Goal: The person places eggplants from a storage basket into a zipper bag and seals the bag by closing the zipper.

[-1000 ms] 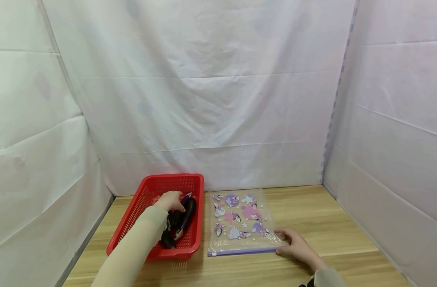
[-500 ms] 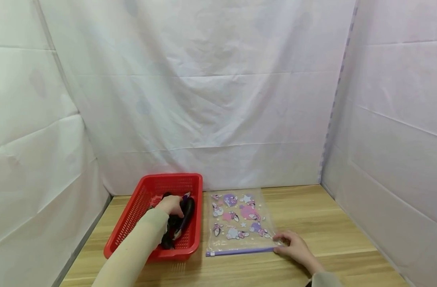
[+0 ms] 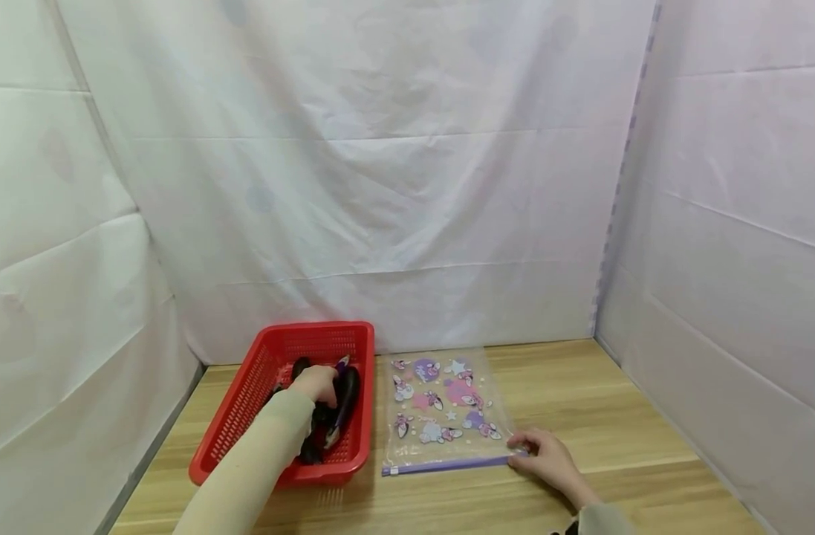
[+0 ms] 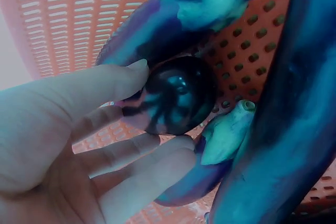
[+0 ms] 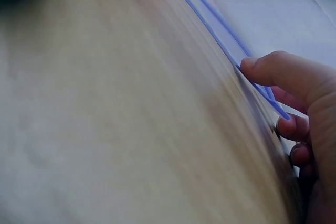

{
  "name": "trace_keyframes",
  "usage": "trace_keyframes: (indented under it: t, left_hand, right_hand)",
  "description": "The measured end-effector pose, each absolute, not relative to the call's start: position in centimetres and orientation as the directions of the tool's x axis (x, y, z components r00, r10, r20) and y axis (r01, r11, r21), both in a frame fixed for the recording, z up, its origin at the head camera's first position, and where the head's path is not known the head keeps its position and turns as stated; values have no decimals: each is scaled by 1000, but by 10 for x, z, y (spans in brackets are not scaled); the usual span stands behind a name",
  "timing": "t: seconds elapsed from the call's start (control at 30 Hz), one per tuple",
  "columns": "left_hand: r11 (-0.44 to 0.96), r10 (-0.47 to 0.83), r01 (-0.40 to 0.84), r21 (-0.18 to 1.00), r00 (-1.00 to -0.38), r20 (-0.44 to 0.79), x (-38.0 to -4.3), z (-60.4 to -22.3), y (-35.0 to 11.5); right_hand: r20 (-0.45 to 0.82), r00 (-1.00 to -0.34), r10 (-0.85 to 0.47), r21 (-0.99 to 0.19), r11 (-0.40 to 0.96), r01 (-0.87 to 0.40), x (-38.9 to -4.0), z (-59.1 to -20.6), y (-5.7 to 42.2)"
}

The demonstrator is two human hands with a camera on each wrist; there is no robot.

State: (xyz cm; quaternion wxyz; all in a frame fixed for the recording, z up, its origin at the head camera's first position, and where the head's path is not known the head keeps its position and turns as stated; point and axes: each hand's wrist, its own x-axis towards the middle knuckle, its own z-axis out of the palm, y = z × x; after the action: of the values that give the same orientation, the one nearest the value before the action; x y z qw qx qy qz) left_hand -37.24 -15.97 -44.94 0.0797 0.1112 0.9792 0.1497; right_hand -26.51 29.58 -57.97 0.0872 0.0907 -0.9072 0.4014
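Left hand (image 3: 316, 385) moved lower, eggplant (image 4: 184, 95) between thumb (image 4: 105, 83) and fingers (image 4: 163, 163)

A creased white back cloth (image 3: 380, 186) is hanging behind the wood-grained tabletop (image 3: 601, 401); a left sheet (image 3: 46, 312) and a right sheet (image 3: 735, 260), both pale, are flanking it.
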Motion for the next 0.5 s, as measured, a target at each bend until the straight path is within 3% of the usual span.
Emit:
trace_keyframes:
  t: [0.5]
  left_hand:
    - [944,240,192,268,-958,-156,-372,-450,-160]
  right_hand:
    - [279,-957,-77,-724,638,-262,-261,-580,293]
